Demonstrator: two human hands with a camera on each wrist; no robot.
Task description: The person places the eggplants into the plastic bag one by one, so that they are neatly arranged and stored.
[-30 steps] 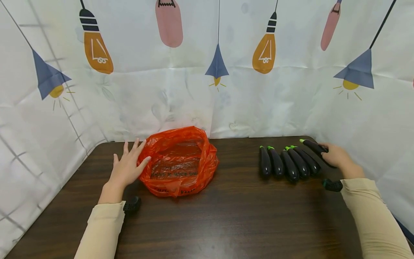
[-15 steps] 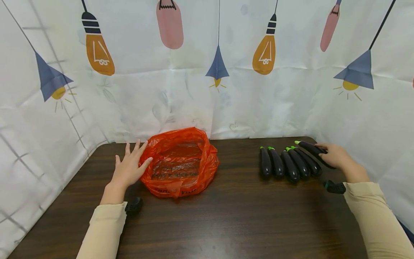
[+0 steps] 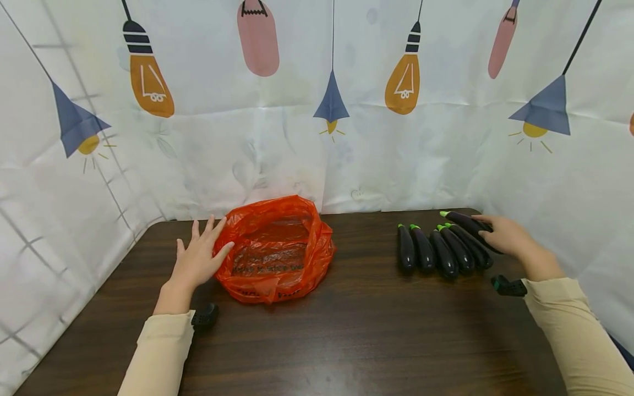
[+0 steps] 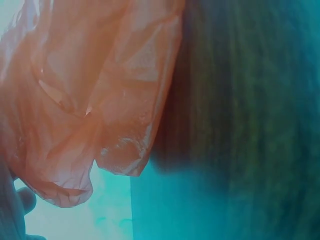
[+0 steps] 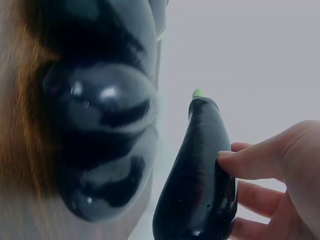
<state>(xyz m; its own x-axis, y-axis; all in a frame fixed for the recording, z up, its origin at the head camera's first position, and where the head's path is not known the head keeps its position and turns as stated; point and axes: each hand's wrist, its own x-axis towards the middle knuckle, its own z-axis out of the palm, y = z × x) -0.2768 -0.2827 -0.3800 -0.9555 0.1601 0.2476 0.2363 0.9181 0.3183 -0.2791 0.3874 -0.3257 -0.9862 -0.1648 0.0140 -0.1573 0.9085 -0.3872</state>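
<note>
An open red plastic bag (image 3: 269, 247) stands on the left half of the table. My left hand (image 3: 195, 261) rests against its left side with the fingers spread; the left wrist view shows the bag's crinkled film (image 4: 125, 100) close up. At the right, my right hand (image 3: 507, 236) pinches a dark eggplant (image 3: 468, 223) with a green tip, thumb on one side and fingers on the other, also plain in the right wrist view (image 5: 197, 175). Several more eggplants (image 3: 443, 253) lie side by side just left of that hand, green tips pointing away.
The dark wooden table (image 3: 346, 330) has its back edge against a white curtain (image 3: 297, 154) printed with lamps and bulbs. The curtain also runs down both sides. A black wrist device (image 3: 205, 315) sits at the left cuff, another (image 3: 508, 286) at the right.
My right hand has moved left with the pinched eggplant, which now overlaps the end of the row in the head view. The left hand has hardly moved.
</note>
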